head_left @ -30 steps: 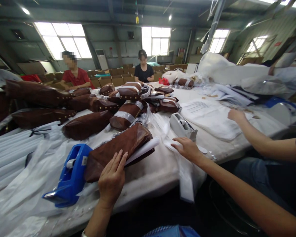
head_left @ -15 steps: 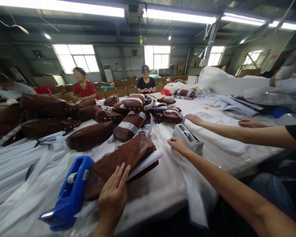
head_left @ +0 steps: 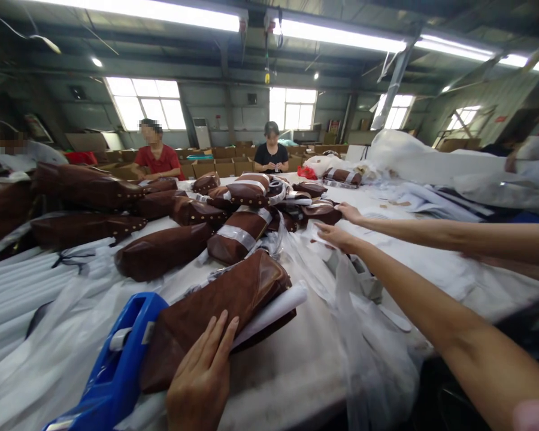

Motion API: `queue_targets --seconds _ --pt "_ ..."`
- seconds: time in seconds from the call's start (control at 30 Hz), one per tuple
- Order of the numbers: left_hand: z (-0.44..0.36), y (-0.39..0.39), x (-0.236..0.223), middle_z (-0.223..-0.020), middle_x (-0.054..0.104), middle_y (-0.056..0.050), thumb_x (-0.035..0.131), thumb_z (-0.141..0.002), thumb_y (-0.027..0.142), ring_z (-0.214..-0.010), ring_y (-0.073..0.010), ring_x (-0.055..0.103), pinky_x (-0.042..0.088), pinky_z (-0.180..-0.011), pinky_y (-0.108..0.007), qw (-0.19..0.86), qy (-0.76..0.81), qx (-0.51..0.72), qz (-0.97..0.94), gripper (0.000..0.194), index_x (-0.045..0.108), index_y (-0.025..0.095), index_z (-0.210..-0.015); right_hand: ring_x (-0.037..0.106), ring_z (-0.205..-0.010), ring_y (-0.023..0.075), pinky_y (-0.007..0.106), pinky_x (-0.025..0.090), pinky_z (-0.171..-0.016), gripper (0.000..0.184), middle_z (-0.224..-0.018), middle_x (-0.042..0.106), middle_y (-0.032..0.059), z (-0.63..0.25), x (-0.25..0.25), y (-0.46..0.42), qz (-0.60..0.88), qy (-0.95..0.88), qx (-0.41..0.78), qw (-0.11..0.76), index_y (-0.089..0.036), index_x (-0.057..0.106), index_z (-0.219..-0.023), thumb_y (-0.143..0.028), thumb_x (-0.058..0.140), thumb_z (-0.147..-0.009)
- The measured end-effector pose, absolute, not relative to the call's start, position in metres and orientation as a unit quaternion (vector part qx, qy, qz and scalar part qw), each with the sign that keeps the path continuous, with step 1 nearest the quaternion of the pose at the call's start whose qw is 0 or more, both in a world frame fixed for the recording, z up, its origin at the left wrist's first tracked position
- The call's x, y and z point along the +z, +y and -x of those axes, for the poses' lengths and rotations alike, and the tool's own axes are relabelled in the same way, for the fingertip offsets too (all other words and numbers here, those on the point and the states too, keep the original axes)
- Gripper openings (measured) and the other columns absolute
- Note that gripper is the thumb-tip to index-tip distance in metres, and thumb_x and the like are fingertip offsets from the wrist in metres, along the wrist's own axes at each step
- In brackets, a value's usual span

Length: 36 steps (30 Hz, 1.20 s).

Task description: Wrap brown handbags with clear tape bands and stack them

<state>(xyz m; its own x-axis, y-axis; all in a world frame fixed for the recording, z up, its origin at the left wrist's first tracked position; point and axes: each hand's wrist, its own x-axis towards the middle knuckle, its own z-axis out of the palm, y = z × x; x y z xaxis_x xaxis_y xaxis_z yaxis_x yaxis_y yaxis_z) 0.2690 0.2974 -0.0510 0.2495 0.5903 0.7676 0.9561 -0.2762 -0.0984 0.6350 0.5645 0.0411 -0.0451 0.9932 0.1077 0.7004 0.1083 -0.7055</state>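
Observation:
My left hand (head_left: 204,371) lies flat on a brown leather handbag (head_left: 206,314), fingers stretched out. A roll of white paper (head_left: 273,314) sticks out of the handbag's right side. Beyond it, my right hand (head_left: 339,236) is stretched forward, with thumb and fingers closed on a thin clear plastic bag (head_left: 359,335) that hangs down over the table edge. Just left of the handbag stands a blue tape dispenser (head_left: 112,365). Partly covered by my right forearm and the plastic is a grey tape dispenser (head_left: 366,275).
More brown handbags (head_left: 164,251), some banded with white wrap, are heaped in the middle and left. A co-worker's hand (head_left: 350,214) reaches in from the right to this heap. White rolls (head_left: 22,293) lie at left. Two people (head_left: 272,157) work across the table.
My right hand has moved forward, drawing the plastic along over the grey dispenser. My left hand stays on the handbag. The co-worker's far hand has drawn back right.

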Motion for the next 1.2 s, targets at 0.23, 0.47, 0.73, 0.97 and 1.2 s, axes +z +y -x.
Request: queue_targets --seconds 0.23,0.47,0.73,0.97,1.2 --pt "-0.269 0.3 -0.049 -0.141 0.059 -0.003 0.046 -0.093 0.008 -0.12 -0.0217 0.063 0.051 -0.096 -0.033 0.282 -0.522 -0.319 0.74 0.062 0.037 0.025 -0.152 0.061 -0.118 0.0339 0.046 0.044 -0.104 0.051 -0.134 0.061 0.0211 -0.626 0.015 0.542 0.631 -0.743 0.093 0.203 -0.014 0.059 -0.135 -0.013 0.066 -0.084" --pt "-0.27 0.297 -0.048 -0.144 0.057 -0.003 0.049 -0.093 0.008 -0.12 -0.0227 0.063 0.048 -0.099 -0.034 0.257 -0.524 -0.327 0.743 0.063 0.037 0.026 -0.152 0.052 -0.132 0.0308 0.049 0.041 -0.112 0.046 -0.138 0.06 0.0117 -0.651 -0.03 0.42 0.467 -0.87 -0.007 0.158 -0.022 0.061 -0.133 -0.044 0.061 -0.094" --pt "-0.272 0.299 -0.049 -0.147 0.053 -0.002 0.049 -0.09 0.006 -0.123 -0.0229 0.061 0.047 -0.1 -0.034 0.234 -0.531 -0.324 0.747 0.069 0.034 0.029 -0.154 0.068 -0.108 0.024 0.044 0.051 -0.1 0.021 -0.111 0.075 0.0041 -0.677 -0.068 0.401 0.462 -0.871 0.015 0.168 -0.026 0.076 -0.101 -0.02 0.057 -0.094" --pt "-0.275 0.297 -0.047 -0.149 0.051 -0.001 0.05 -0.088 0.006 -0.128 -0.0232 0.058 0.047 -0.104 -0.035 0.211 -0.543 -0.321 0.746 0.073 0.032 0.031 -0.154 0.059 -0.125 0.0295 0.05 0.043 -0.107 0.033 -0.133 0.066 0.006 -0.675 -0.061 0.407 0.45 -0.88 0.024 0.151 -0.027 0.071 -0.119 -0.033 0.071 -0.086" --pt "-0.276 0.295 -0.045 -0.149 0.051 -0.001 0.049 -0.087 0.005 -0.128 -0.0236 0.058 0.048 -0.103 -0.035 0.201 -0.553 -0.322 0.742 0.074 0.033 0.031 -0.154 0.07 -0.104 0.0246 0.04 0.053 -0.094 0.021 -0.116 0.074 0.0048 -0.671 -0.064 0.418 0.479 -0.858 0.025 0.182 -0.025 0.076 -0.105 -0.03 0.059 -0.094"
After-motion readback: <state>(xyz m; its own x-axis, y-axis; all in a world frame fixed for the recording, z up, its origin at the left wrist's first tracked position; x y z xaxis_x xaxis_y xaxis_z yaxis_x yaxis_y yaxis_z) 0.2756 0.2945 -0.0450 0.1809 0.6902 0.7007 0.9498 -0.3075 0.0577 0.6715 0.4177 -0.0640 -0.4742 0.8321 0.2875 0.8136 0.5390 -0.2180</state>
